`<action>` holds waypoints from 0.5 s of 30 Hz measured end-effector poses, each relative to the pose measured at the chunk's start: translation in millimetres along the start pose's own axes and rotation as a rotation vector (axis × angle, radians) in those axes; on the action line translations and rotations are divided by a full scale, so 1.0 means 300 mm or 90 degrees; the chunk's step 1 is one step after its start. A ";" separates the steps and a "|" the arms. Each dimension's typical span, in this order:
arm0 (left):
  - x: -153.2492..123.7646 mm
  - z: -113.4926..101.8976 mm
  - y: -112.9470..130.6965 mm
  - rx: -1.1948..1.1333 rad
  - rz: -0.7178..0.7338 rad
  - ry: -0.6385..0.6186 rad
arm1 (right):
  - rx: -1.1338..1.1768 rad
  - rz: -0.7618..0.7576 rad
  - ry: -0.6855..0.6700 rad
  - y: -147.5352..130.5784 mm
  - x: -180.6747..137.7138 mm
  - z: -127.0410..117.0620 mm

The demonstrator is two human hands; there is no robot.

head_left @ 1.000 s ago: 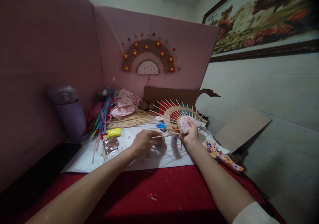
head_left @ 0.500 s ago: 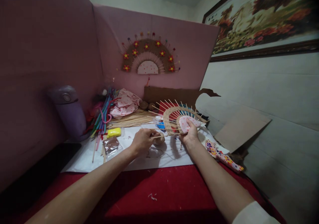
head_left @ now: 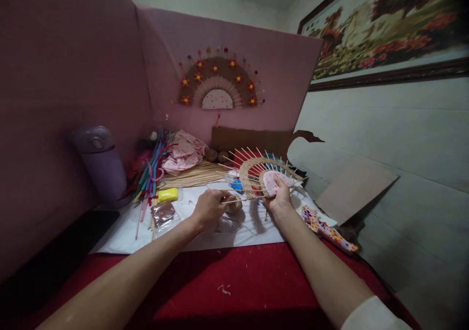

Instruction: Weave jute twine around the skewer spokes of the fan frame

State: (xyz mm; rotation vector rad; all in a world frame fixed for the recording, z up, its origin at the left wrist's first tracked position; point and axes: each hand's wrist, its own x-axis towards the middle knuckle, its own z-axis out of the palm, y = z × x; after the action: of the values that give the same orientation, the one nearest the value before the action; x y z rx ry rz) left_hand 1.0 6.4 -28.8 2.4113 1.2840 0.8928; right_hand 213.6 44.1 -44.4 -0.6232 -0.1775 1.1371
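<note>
My right hand (head_left: pixel 280 197) is closed on the pink dotted half-round base of a fan-shaped piece (head_left: pixel 249 169), thumb on top. Thin wooden sticks spread out from that base, and a band of brown twine is woven across them in an arc. My left hand (head_left: pixel 209 207) is closed, its fingertips at the outer end of the lowest stick (head_left: pixel 234 202); whether they also pinch twine I cannot tell. Just beyond those fingertips a ball of brown twine (head_left: pixel 234 206) sits on the white sheet, partly hidden, with a loose strand below it.
A yellow clay pack (head_left: pixel 167 195) and a brown clay pack (head_left: pixel 163 213) lie left, near pipe cleaners (head_left: pixel 149 168), wooden sticks (head_left: pixel 190 175) and dotted cloth (head_left: pixel 185 151). A purple bottle (head_left: pixel 102 168) stands far left. A finished flowered fan (head_left: pixel 215 69) hangs behind; flowered pieces (head_left: pixel 328 230) lie right.
</note>
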 end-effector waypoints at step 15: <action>-0.008 -0.003 0.009 0.124 -0.002 0.011 | -0.003 -0.011 0.009 -0.002 -0.002 0.001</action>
State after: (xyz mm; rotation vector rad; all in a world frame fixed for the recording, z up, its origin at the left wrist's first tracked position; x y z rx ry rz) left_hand 1.3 2.8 -27.6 2.5517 1.4412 0.8243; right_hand 213.6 43.6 -43.8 -0.6323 -0.1727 1.1160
